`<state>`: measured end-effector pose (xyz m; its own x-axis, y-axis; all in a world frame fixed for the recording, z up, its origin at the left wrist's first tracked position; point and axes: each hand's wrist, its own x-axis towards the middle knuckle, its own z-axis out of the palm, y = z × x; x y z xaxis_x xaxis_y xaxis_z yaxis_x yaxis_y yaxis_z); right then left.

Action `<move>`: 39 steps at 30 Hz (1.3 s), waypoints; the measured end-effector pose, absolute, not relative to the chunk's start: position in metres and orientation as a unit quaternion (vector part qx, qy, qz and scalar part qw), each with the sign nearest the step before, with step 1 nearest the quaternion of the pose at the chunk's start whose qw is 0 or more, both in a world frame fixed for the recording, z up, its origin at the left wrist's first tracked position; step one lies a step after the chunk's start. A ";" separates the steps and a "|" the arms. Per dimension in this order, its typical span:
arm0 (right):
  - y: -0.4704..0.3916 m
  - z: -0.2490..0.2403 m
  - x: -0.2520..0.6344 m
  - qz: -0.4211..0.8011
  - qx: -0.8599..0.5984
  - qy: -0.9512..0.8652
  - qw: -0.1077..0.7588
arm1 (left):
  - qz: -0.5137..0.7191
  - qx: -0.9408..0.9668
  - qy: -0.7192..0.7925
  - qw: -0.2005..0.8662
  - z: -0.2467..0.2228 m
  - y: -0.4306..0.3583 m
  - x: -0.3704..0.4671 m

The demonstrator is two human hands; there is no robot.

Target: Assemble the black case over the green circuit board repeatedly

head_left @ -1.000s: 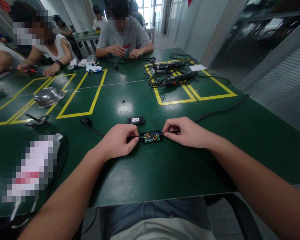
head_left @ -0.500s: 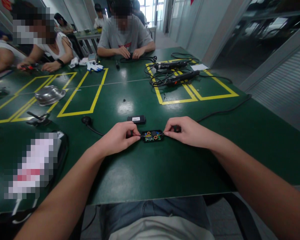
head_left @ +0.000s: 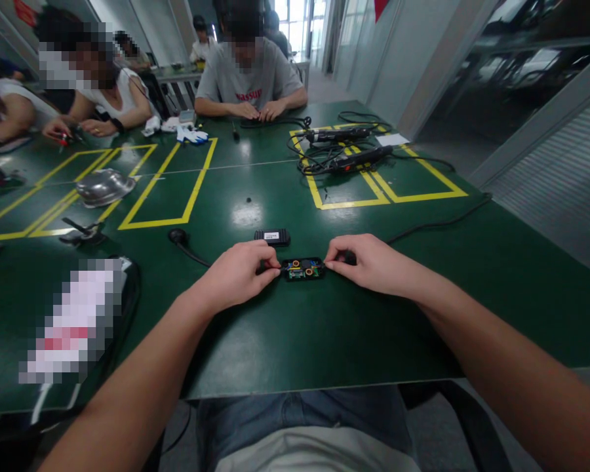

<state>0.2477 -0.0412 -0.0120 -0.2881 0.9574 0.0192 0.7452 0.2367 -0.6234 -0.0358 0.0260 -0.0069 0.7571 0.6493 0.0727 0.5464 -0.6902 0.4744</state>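
A small black plastic case lies open side up on the green table, a circuit board with copper coils and coloured wires inside it. At its left end my left hand pinches the black power cord, thumb against forefinger. My right hand does the same with the cord at the right end. Fingers cover most of the gripped cord. Just behind the case rests its ribbed black cover with a white label. A round black plug ends the left cord; the right cord runs off toward the table's right edge.
Two black electric screwdrivers with tangled cables lie on yellow-taped rectangles at the back right. On the left are a metal bowl, a dark clamp-like tool and a blurred-out device. Co-workers sit across the table.
The view has shifted slightly, so everything sits a little differently in the picture. Both hands keep their pinch at the two ends of the case.
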 end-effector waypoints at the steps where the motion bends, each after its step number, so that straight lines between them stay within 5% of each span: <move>1: -0.042 -0.012 0.248 0.254 -0.557 -0.765 0.203 | 0.120 0.916 0.324 0.204 -0.007 0.025 -0.036; 10: -0.041 -0.019 0.246 0.171 -0.515 -0.809 0.225 | 0.276 0.880 0.381 0.069 -0.033 0.038 -0.032; 17: -0.040 -0.024 0.247 0.227 -0.513 -0.787 0.255 | 0.235 0.871 0.419 0.103 -0.038 0.044 -0.031; 22: -0.042 -0.026 0.249 0.278 -0.508 -0.767 0.278 | 0.300 0.898 0.289 0.142 -0.026 0.028 -0.029; 39: -0.040 -0.027 0.244 0.241 -0.499 -0.793 0.254 | 0.224 0.930 0.226 0.184 -0.028 0.018 -0.021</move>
<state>0.2438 -0.0399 -0.0271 -0.3725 0.9138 0.1616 0.6698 0.3853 -0.6348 -0.0213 0.0181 -0.0276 0.7976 0.5029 0.3330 0.3378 -0.8299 0.4440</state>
